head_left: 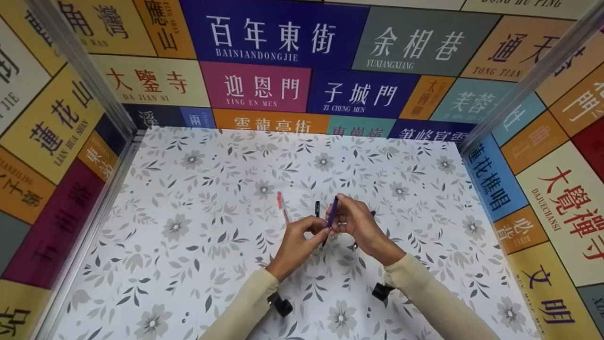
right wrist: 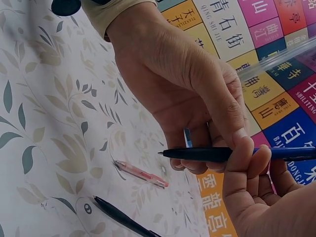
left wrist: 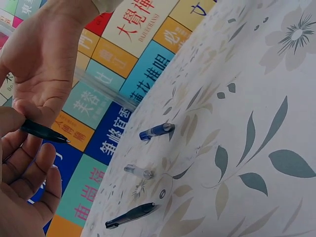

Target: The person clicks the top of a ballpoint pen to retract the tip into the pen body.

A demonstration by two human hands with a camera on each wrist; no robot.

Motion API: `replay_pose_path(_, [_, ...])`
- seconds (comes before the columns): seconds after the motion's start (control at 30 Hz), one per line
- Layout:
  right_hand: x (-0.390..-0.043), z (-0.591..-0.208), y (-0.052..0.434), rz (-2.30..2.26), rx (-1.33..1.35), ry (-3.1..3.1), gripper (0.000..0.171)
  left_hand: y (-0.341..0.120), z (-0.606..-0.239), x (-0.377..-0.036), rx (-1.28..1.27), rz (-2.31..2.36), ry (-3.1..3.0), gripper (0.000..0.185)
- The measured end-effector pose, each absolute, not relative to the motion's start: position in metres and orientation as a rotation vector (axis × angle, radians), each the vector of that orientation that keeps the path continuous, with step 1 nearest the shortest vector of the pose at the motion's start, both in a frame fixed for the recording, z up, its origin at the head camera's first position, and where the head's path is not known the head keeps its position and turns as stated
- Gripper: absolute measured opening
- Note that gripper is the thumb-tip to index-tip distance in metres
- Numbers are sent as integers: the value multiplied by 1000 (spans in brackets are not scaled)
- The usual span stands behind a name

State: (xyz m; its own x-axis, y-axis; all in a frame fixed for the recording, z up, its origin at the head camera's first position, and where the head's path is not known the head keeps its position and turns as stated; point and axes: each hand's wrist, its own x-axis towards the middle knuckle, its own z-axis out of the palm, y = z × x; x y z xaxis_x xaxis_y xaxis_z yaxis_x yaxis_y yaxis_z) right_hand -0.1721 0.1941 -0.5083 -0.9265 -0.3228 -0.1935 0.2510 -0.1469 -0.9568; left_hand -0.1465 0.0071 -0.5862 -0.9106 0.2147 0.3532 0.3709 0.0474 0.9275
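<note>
Right there, between the two hands and above the floral tabletop (head_left: pixel 226 283), was the blue-barrelled pen (head_left: pixel 333 211), its dark tip aimed back toward the person and slightly to the left in the head view. Its long axis leaned just off the fore-and-aft line — blue end away, nib near — and in the right wrist view it ran almost straight across, nib at the left.

The left hand (head_left: pixel 301 242) pinched the pen along its front part, and the right hand (head_left: pixel 362 225) had fingers curled about the barrel, one fingertip up at the far end. Down on the tabletop lay a black pen (head_left: pixel 317 208) just beside the grip, a pink pen (head_left: pixel 281 205) off to the left, and a blue pen (left wrist: pixel 157 132) by the right hand.

And the lettering! A big blue panel (head_left: pixel 273 34) read BAINIANDONGJIE, a pink panel (head_left: pixel 257 89) YING EN MEN, a grey panel (head_left: pixel 420 45) YUXIANGXIANG — while a yellow panel (head_left: pixel 52 120) on the left wall said LIAN HUA SHAN.
</note>
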Motion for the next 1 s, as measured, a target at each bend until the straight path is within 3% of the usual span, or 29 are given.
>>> replay_pose_path(1.0, [-171,-506,200,-2162,-72,1722,45,12,-584,-143,-607,-2099,-2157,8])
